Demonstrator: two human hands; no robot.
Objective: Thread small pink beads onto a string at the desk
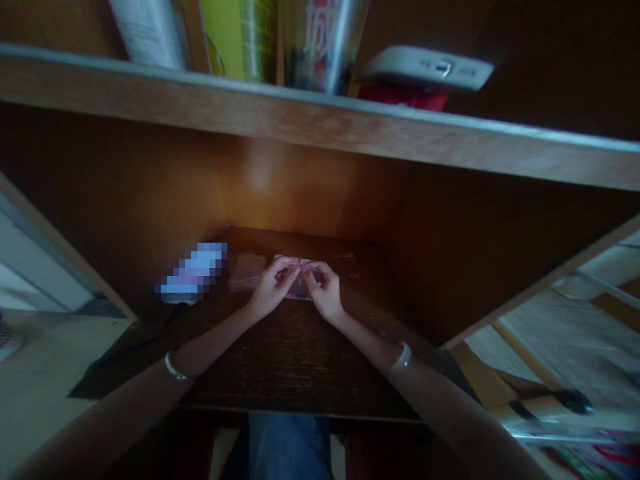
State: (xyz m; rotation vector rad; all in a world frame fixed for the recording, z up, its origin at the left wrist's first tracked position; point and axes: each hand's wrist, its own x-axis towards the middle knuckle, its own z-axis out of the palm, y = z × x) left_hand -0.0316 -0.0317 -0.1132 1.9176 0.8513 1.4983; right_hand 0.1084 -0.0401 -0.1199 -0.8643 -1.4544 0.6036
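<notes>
**Shelf:** a wooden shelf (320, 113) crosses the far part of the view, above the bench, carrying upright books (245, 40) and a white plastic device (430, 68).

**Bench:** a dark wooden bench (300, 360) lies below, enclosed by a wooden back panel (300, 187).

**Far left of bench:** a pixelated pale object (194, 272) with a dark cable (145, 337) running toward the near left.

**Centre of bench:** a small pinkish plastic packet (300, 288) sits between the hands, at the far part of the bench. Whether it rests on the wood or is slightly lifted cannot be told.

**Just left of packet:** a flat, translucent plastic sleeve (245, 270).

**Work in hand:** both hands meet at the packet's far edge, working it together at the centre.

**Arms:** both reach forward from the near edge, converging, with a bangle on the left wrist (176, 368) and another on the right wrist (401, 357).

**Left hand (273, 287):** angled inward, fingers (286, 270) closed on the packet.

**Right hand (324, 292):** mirrors the left, fingers (313, 272) likewise pinching the packet.
</notes>
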